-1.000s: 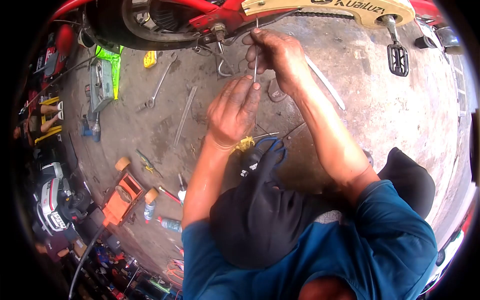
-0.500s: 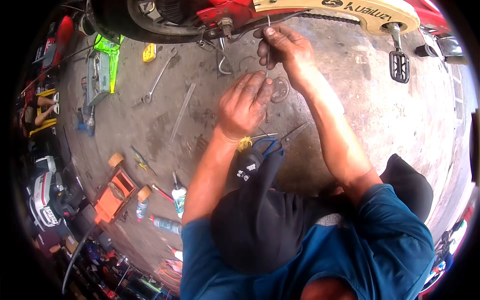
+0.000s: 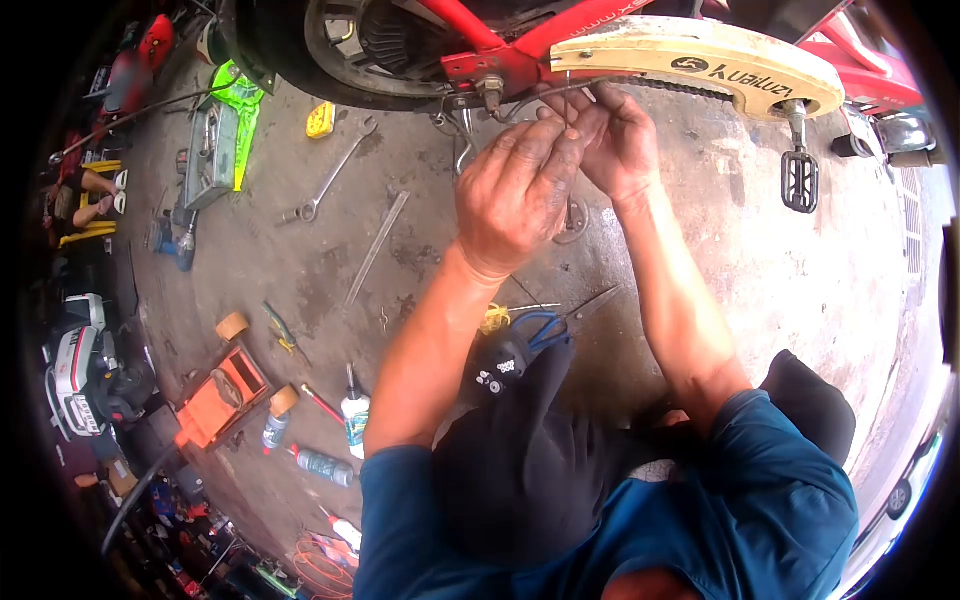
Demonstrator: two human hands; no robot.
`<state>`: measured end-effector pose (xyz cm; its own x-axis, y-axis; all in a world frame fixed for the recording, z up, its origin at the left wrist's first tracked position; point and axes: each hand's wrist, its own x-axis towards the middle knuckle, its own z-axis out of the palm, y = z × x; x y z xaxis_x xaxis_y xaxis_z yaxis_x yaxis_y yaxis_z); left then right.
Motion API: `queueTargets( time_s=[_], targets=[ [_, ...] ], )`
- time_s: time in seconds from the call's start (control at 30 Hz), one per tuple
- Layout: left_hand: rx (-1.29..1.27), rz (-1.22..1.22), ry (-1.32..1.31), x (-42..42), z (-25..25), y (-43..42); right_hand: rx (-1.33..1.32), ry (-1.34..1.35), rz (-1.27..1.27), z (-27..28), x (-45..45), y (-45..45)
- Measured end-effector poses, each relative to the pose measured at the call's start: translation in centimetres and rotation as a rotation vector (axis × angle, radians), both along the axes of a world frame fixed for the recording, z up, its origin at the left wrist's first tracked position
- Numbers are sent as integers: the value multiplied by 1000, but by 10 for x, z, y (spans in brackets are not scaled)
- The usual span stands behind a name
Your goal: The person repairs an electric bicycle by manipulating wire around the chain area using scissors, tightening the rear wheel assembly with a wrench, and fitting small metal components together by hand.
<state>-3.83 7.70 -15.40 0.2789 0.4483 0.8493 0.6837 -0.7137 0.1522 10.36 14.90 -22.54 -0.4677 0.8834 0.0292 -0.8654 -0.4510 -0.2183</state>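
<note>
L hand (image 3: 515, 190) hides lower end of thin rod (image 3: 568, 92), pt. of R hand (image 3: 622, 155) & pt. of round metal piece (image 3: 573, 222). Wheel (image 3: 318, 50) & red frame (image 3: 590, 18) cut off at top, shirt (image 3: 690, 520) at btm. Shoe (image 3: 500, 362) partly behind knee (image 3: 520, 470). Bkgd clutter (image 3: 195, 530) blurred, too small to ID.

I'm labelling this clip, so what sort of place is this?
Probably a repair workshop: a red bike is beside the hands, with a wrench and a metal tool tray on the floor.
</note>
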Motion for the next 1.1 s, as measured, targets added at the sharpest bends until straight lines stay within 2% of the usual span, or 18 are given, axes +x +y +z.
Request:
queueTargets(
  time_s=[0.03, 0.1, 0.17, 0.27, 0.4, 0.5, 0.7, 0.8, 0.9, 0.93, 1.1],
  targets=[
    [6, 7, -15, 0, 3, 0, 30, 229, 56, -1, -3, 7],
    [27, 20, -47, -3, 3, -2, -28, 296, -75, -2, -11, 11],
    [4, 46, -47, -7, 0, -4, 143, 452, -24, -15, -13, 24],
    [-44, 48, -54, -2, -5, -7, 34, 435, -18, -13, -18, 21],
    [-28, 49, -74, 0, -6, -3, 82, 194, -71, 1, -19, 20],
    [-45, 42, -92, 0, -6, -3, 208, 204, -59, 1, -23, 31],
    [-73, 8, -117, 5, -6, 0, 186, 218, -99, 0, -24, 28],
    [-84, -4, -106, 5, -7, -1, 126, 197, -62, -18, -13, 28],
    [-78, -14, -63, 3, -6, 7, 173, 38, -49, -24, -2, 23],
    [-81, -9, -47, 1, -5, 9, 188, -182, -76, -4, 2, 15],
    [-92, 19, -2, 1, -3, 18, 292, -822, -208, 7, 5, 13]
  ],
)
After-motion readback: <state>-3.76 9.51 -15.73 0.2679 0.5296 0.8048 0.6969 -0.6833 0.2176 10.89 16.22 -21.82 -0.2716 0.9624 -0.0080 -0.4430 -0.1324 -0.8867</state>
